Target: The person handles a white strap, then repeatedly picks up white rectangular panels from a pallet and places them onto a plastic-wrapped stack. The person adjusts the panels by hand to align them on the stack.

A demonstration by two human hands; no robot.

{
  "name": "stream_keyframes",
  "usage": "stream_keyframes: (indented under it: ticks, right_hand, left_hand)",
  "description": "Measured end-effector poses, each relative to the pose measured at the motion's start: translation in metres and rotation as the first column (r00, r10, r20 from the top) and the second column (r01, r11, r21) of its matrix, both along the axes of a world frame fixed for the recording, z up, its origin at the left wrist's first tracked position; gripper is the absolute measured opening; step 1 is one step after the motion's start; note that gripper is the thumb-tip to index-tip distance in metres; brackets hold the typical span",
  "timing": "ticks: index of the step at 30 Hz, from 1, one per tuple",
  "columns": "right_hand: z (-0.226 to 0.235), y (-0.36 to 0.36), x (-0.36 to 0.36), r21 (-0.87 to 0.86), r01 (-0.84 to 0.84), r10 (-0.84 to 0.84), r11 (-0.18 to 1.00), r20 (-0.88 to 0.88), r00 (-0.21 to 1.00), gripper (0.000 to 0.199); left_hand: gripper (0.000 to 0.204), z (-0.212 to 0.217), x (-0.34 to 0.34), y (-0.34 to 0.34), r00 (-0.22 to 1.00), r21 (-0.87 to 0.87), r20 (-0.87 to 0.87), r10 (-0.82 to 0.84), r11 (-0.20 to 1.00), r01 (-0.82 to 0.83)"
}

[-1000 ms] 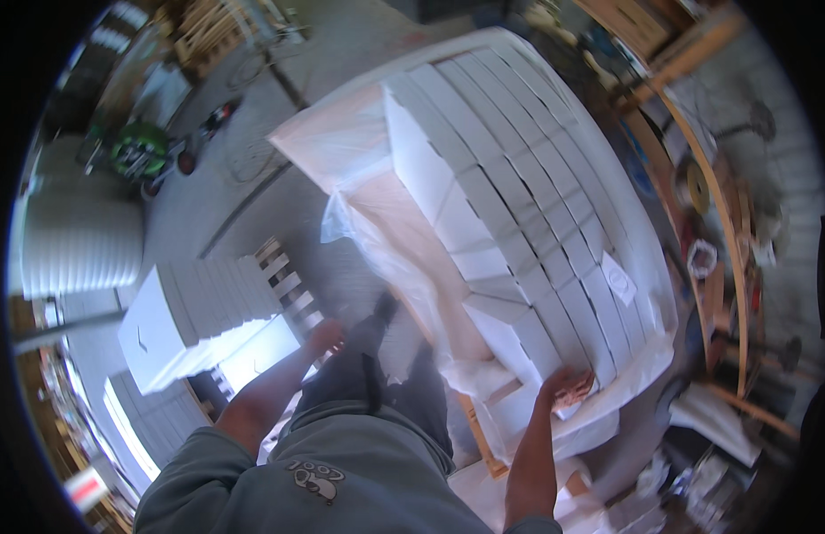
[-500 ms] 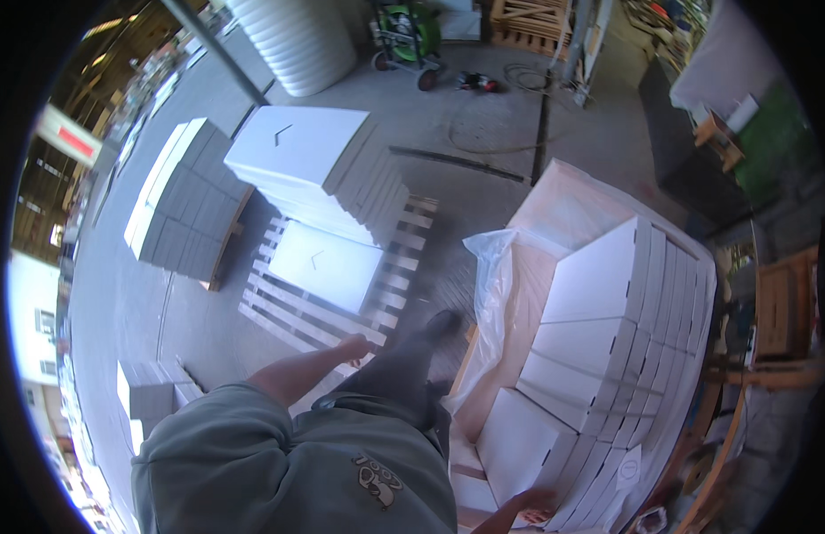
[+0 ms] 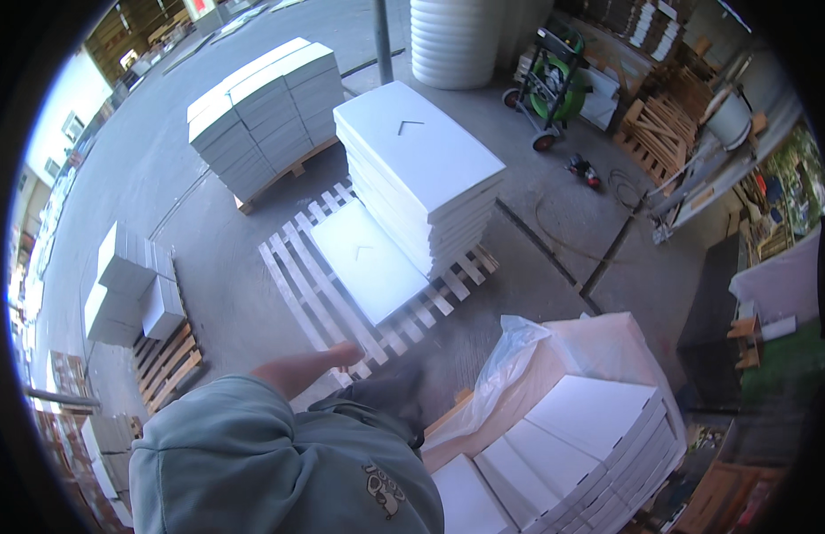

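Observation:
My left hand [image 3: 346,354] hangs in front of me, near the close edge of a wooden pallet [image 3: 325,307]. Its fingers are too blurred to read. My right hand is out of view. The pallet bears a tall stack of white flat boxes [image 3: 421,147] with a dark angled mark on top. Beside that stack lies a lower white box [image 3: 368,258] with a fainter mark. At my right, rows of white boxes [image 3: 590,414] stand packed inside a large crate lined with clear plastic film [image 3: 519,356].
Another pallet load of white boxes [image 3: 270,111] stands at the far left, and a smaller one [image 3: 132,276] nearer left. A metal post [image 3: 382,44], a white ribbed tank [image 3: 452,44], a green wheeled machine [image 3: 555,84] and a loose hose [image 3: 555,231] are further off.
My view has swung to the right, so the pallet and crate sit differently in it. My right hand, at the crate's boxes before, has left the view.

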State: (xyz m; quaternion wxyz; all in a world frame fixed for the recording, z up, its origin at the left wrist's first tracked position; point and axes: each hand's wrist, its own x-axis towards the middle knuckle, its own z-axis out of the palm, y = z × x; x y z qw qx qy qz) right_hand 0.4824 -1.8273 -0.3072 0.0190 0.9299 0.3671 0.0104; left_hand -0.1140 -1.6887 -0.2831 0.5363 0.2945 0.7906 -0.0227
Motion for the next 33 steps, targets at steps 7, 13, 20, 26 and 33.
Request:
stream_keyframes:
  ticks: [7, 13, 20, 26, 33]
  right_hand:
    - [0.018, 0.086, -0.042, -0.231, -0.359, 0.227, 0.904, -0.453, 0.862, 0.054]
    - [0.018, 0.16, -0.104, -0.233, -0.552, 0.279, 0.801, -0.669, 0.689, 0.052]
    - [-0.015, 0.247, -0.144, -0.157, -0.343, -0.056, 0.926, -0.956, 0.287, 0.044]
    - [-0.099, 0.338, -0.123, -0.445, -0.344, -0.354, 0.827, -0.887, 0.296, 0.038]
    - [-0.076, 0.4, -0.274, -0.272, -0.605, -0.122, 0.748, -0.953, 0.278, 0.037]
  left_hand:
    - [0.047, -0.013, -0.046, 0.024, 0.996, 0.03, 0.044, 0.08, 0.996, -0.082]
    - [0.047, -0.017, -0.07, 0.021, 0.955, 0.052, 0.089, 0.281, 0.957, -0.286]
    - [0.049, -0.027, -0.076, -0.036, 0.839, -0.048, 0.035, 0.542, 0.84, -0.541]
    - [0.046, -0.013, -0.047, -0.083, 0.679, -0.077, -0.013, 0.734, 0.676, -0.732]
    - [0.045, -0.005, -0.019, -0.094, 0.557, -0.05, -0.01, 0.831, 0.555, -0.83]
